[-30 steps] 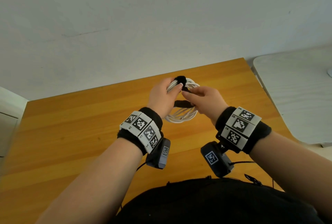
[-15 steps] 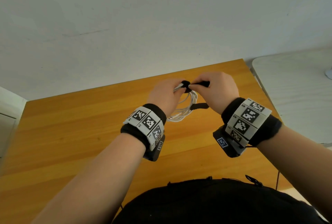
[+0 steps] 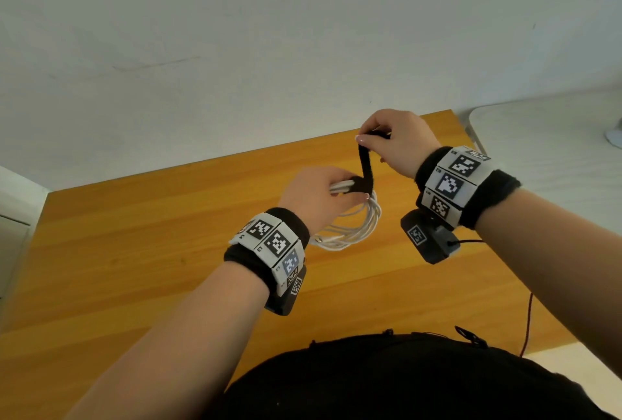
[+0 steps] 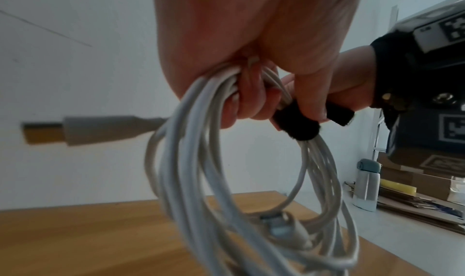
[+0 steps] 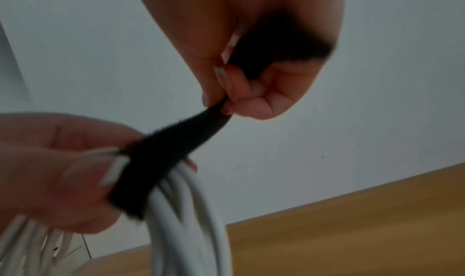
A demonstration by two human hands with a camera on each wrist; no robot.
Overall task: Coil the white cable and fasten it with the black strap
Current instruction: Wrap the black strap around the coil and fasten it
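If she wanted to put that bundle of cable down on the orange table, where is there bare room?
The wooden table shows bare wood left of the left hand, out to its left edge, and between the forearms toward her body. It is crowded by the far right corner, where the right hand pulls the black strap up from the white cable.

Coiled white cable (image 3: 356, 227), black strap (image 3: 365, 167) partly wrapped.

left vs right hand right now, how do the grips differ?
The left hand is wrapped around the bundled white cable, lower, near the wooden table; the right hand pinches the free end of the black strap, raised higher, pulling it taut. Both hold the same strapped coil off the table.
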